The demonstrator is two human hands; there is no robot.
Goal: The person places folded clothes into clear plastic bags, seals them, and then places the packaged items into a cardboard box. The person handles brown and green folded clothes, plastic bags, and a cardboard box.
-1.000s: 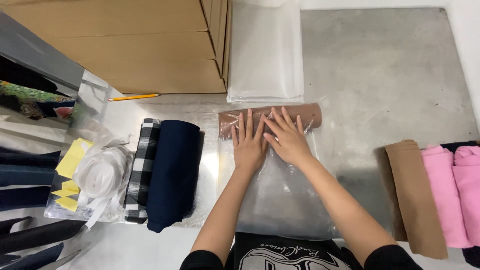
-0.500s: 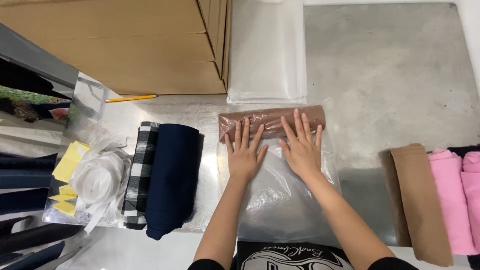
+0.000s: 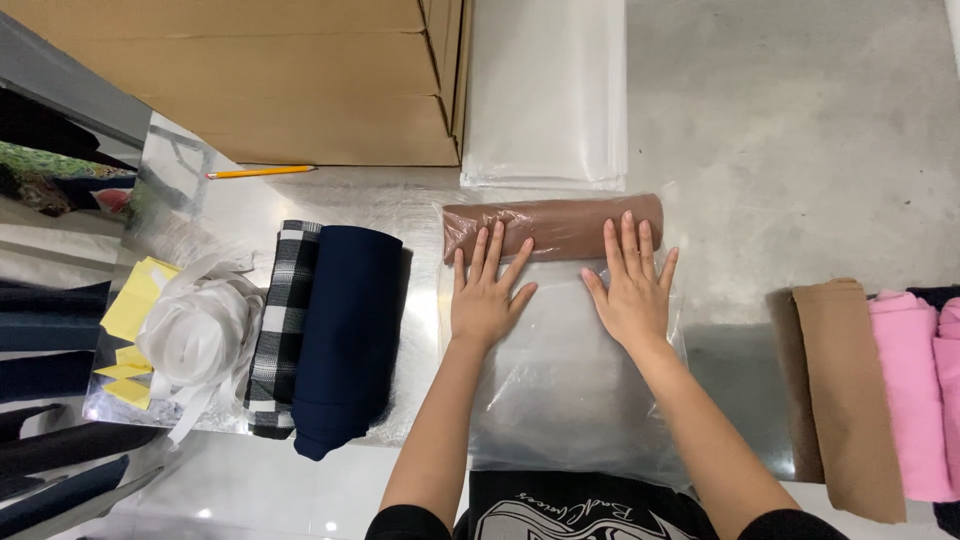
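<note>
The brown folded cloth [image 3: 553, 227] was already inside the clear plastic bag [image 3: 575, 400], pushed to the far, closed end of it, so the work of putting it in seemed done. The bag lay flat on the shiny metal table [image 3: 400, 215], its open end toward the person's body. The left hand [image 3: 486, 295] was open and flat, fingers spread, with the fingertips on the near edge of the cloth and the palm on the empty part of the bag. The right hand [image 3: 630, 290] was the same, flat and open, pressing through the plastic; neither hand gripped anything. In my judgement the step in hand was pressing the air out and smoothing the bag, and closing or folding the open end was not yet done.

More pieces appeared to wait: a navy folded cloth [image 3: 345, 335] and a black-and-white checked cloth [image 3: 282, 320] to the left, a tan cloth [image 3: 840, 390] and pink cloths [image 3: 915, 390] to the right. A stack of empty plastic bags [image 3: 545, 95] lay beyond, beside cardboard boxes [image 3: 270, 80], with a yellow pencil [image 3: 260, 172] near them.
</note>
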